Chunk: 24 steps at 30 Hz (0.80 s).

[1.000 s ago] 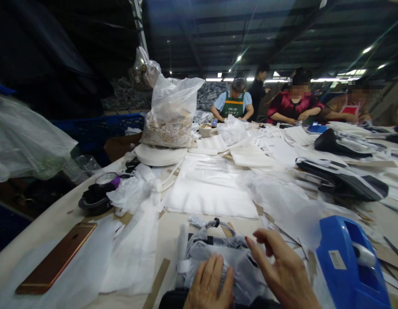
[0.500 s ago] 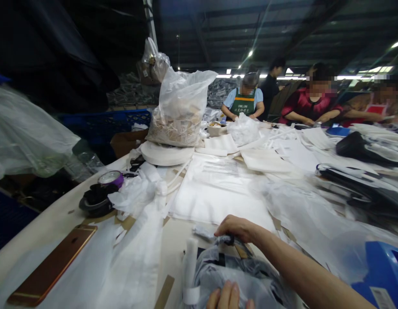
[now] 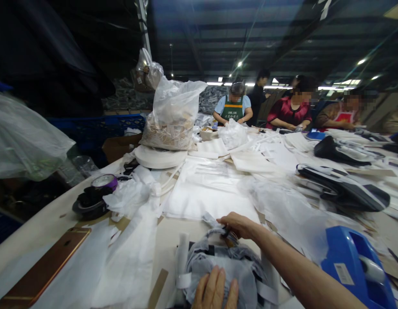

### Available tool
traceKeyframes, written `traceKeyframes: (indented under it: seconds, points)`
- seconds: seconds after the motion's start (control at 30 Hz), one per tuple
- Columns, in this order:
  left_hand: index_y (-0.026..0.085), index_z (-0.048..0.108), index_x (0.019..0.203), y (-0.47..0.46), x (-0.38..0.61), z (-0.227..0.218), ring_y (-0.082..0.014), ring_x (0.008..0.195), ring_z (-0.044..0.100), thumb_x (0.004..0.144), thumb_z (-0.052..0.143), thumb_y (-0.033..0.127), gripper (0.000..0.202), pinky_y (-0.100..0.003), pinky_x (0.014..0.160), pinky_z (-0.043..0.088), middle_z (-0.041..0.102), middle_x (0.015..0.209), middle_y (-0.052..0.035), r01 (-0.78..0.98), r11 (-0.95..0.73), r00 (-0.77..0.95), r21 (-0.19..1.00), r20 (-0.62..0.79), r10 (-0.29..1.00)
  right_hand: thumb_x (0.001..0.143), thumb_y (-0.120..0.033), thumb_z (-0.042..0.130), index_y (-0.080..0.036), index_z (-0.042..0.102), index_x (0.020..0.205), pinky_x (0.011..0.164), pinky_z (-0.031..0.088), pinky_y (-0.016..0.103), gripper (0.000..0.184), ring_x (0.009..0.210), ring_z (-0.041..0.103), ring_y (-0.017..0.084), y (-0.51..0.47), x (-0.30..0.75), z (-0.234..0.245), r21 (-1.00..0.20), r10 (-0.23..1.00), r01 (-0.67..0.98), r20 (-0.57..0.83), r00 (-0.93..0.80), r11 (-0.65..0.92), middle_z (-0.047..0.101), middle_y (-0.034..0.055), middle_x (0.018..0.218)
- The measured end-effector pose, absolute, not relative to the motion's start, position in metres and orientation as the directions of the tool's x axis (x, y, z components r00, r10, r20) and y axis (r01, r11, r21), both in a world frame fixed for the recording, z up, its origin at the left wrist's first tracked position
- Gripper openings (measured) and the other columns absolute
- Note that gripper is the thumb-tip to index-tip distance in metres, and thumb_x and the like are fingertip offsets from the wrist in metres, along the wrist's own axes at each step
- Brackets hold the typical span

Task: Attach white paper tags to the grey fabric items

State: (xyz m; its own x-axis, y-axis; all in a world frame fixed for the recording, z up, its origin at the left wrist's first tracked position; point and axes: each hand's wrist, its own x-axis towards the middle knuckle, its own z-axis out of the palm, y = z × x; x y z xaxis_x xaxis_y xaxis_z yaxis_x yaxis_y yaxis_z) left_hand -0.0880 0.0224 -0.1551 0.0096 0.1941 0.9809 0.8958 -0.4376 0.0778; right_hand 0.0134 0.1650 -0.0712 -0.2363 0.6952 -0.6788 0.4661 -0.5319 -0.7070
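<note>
A grey bag lies on the table right in front of me, with white wrapping strips around its sides. My left hand rests on the front of the bag, palm down with its fingers spread. At the bag's top edge, my right hand has its fingers curled on the dark handle. A pale, wrapped strip sticks up beside those fingertips. The white foam roll stands along the bag's left side. Part of the handle is hidden by my right hand.
A blue tape dispenser stands to the right; a phone lies at the left. Beyond are tape rolls, white sheets, a large plastic bag and black-and-white bags. Several people work across the table.
The view has shifted, bringing more of the blue dispenser into sight. My left hand shows more fully, its fingers spread on the bag; my right hand stays at the handle.
</note>
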Motion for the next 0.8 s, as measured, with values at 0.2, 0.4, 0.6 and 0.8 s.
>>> traceKeyframes:
  seconds: [0.2,0.4,0.6,0.8]
  points:
    - [0.024,0.063,0.069,0.027,-0.087,-0.163,-0.0150,0.074,0.062,0.085,0.038,0.017,0.031,-0.030,0.087,0.040,0.067,0.066,-0.0024,0.899,-0.432,-0.007,0.065,0.991,0.135,0.090,-0.032,0.052,-0.012,0.057,0.082,0.053,0.047,0.021,0.023,0.057,0.054,0.007,0.166,-0.010,-0.066,-0.702,0.643,0.385,-0.708,-0.290,-0.599,0.058,-0.0019,0.072]
    - [0.024,0.062,0.065,0.028,-0.080,-0.164,-0.0152,0.072,0.062,0.086,0.039,0.015,0.032,-0.029,0.083,0.040,0.066,0.064,-0.0025,0.895,-0.426,-0.081,0.133,0.987,0.138,0.088,-0.025,0.054,-0.012,0.056,0.078,0.061,0.049,0.025,0.016,0.065,0.058,0.009,0.169,-0.004,-0.051,-0.879,0.859,0.170,-0.473,-0.195,-0.445,0.061,-0.0009,0.075]
    - [0.021,0.061,0.066,0.024,-0.081,-0.157,-0.0159,0.073,0.063,0.087,0.035,0.013,0.035,-0.027,0.074,0.041,0.066,0.065,-0.0041,0.888,-0.431,-0.092,0.160,0.980,0.175,0.071,-0.019,0.061,-0.013,0.054,0.069,0.064,0.047,0.029,0.010,0.059,0.062,0.014,0.169,0.003,-0.034,-0.969,0.960,0.076,-0.244,-0.135,-0.235,0.065,0.0034,0.065]
    - [0.023,0.064,0.087,0.013,-0.109,-0.149,-0.0159,0.083,0.064,0.084,0.037,0.014,0.028,-0.026,0.075,0.042,0.070,0.083,-0.0020,0.871,-0.485,0.278,-0.081,0.895,0.350,0.063,-0.032,0.063,-0.015,0.061,0.071,0.073,0.047,0.032,0.019,0.066,0.062,0.017,0.145,-0.011,-0.016,-0.999,0.960,0.031,0.020,-0.279,0.030,0.065,0.0020,0.064]
